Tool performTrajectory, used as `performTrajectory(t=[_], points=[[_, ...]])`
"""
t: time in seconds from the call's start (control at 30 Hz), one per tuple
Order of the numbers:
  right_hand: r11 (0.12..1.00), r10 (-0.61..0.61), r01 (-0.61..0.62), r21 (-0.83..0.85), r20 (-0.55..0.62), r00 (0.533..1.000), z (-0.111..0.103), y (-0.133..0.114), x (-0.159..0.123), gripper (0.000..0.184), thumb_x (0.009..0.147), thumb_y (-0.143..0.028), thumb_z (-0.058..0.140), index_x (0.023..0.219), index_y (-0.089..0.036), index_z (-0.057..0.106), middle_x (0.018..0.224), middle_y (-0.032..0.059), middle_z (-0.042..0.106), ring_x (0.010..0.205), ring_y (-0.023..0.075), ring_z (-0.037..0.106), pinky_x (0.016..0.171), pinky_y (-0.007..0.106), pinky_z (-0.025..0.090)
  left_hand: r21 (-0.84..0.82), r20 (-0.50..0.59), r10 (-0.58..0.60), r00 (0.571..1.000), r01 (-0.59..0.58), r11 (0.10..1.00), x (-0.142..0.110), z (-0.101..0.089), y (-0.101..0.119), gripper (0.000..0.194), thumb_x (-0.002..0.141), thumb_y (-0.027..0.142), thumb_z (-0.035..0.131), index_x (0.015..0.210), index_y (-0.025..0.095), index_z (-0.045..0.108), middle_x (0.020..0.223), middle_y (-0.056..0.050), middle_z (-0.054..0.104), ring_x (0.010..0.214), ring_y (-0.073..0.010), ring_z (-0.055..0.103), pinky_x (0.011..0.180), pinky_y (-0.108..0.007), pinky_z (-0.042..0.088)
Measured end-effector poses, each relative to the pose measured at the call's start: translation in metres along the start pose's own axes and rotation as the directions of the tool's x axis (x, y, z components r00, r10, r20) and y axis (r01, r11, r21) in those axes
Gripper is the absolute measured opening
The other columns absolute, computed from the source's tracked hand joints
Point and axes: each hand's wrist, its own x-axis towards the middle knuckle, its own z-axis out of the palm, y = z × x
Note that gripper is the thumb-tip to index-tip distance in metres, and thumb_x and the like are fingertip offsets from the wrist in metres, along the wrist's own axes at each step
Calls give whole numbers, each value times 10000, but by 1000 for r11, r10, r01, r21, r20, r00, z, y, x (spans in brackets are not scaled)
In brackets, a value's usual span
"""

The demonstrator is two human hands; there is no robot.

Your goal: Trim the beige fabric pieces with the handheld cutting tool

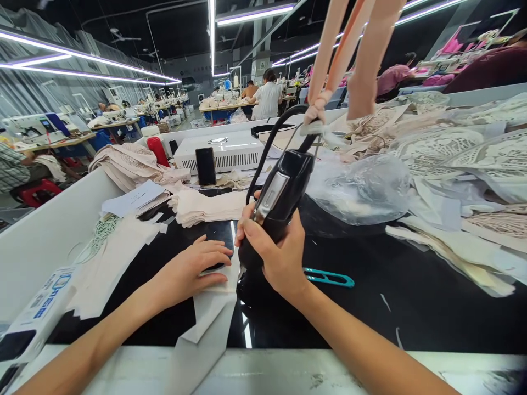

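Observation:
My right hand (pixel 284 258) is wrapped round a black corded hand tool (pixel 284 175) with a silver lever on its side. The tool's tip points down at a pale fabric strip (pixel 212 307). Peach fabric bands (pixel 319 101) are knotted at its top end, where a black cable (pixel 269 142) also leaves it. My left hand (pixel 197 266) lies palm down, fingers stretched, on the strip and a dark flat object (pixel 220 233) just left of the tool. The strip runs over the table's front edge. Beside my right wrist rest teal thread snips (pixel 329 277).
A stack of pale fabric pieces (pixel 209 206) lies behind my hands, with a phone (pixel 206 166) and a white vented box (pixel 220 152) beyond. Clear plastic (pixel 362 189) and lace pieces (pixel 448 148) fill the right. Cut fabric (pixel 117 263) and a white box (pixel 39 307) sit left.

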Motion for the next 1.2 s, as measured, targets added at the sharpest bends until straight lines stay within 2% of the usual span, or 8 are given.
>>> performTrajectory(t=[0.13, 0.23, 0.6, 0.93, 1.1, 1.2], points=[[1000, 1, 0, -21, 16, 1000, 3, 0, -4, 323, 771, -328, 772, 1014, -260, 569, 836, -31, 613, 699, 147, 586, 639, 313, 558, -24, -6, 99, 995, -99, 995, -5, 5, 11, 151, 1066, 301, 585, 1115, 244, 716, 1202, -31, 743, 1190, -190, 673, 1270, -424, 277], [999, -4, 5, -42, 21, 1000, 4, 1, -5, 345, 770, -326, 774, 1032, -263, 559, 847, -24, 608, 711, 150, 591, 617, 300, 551, -18, 21, 107, 994, -107, 994, -8, 10, 15, 168, 1079, 286, 560, 1110, 241, 718, 1150, -8, 751, 1141, -167, 688, 1276, -404, 254], [999, 40, -40, -7, 35, 999, 8, 0, -7, 338, 767, -319, 764, 995, -261, 521, 766, -53, 596, 601, 132, 568, 570, 310, 537, 131, 11, 130, 992, -130, 983, -19, 17, 9, 221, 1113, 289, 478, 1169, 235, 685, 1223, -3, 741, 1165, -161, 687, 1309, -432, 183], [998, 20, -18, -52, 39, 999, 8, 5, -9, 343, 758, -300, 757, 1008, -267, 525, 795, -37, 594, 648, 146, 572, 582, 307, 535, 119, 22, 128, 992, -130, 984, -18, 16, 9, 202, 1107, 269, 496, 1179, 235, 682, 1215, -2, 743, 1168, -153, 681, 1313, -446, 177], [995, 3, -1, -98, 26, 1000, 9, 6, -9, 272, 779, -306, 722, 961, -259, 526, 775, -33, 568, 637, 146, 553, 578, 316, 534, 174, -46, 188, 981, -178, 969, -19, 19, 9, 212, 1115, 264, 473, 1163, 231, 677, 1181, -4, 748, 1156, -162, 684, 1280, -454, 285], [995, -13, 16, -94, 28, 1000, 6, 5, -6, 295, 784, -318, 752, 986, -257, 546, 794, -36, 594, 633, 137, 569, 576, 305, 541, 233, -161, 225, 961, -185, 955, -24, 22, 15, 206, 1109, 227, 470, 1141, 196, 671, 1114, -37, 738, 1062, -179, 693, 1126, -406, 481]])
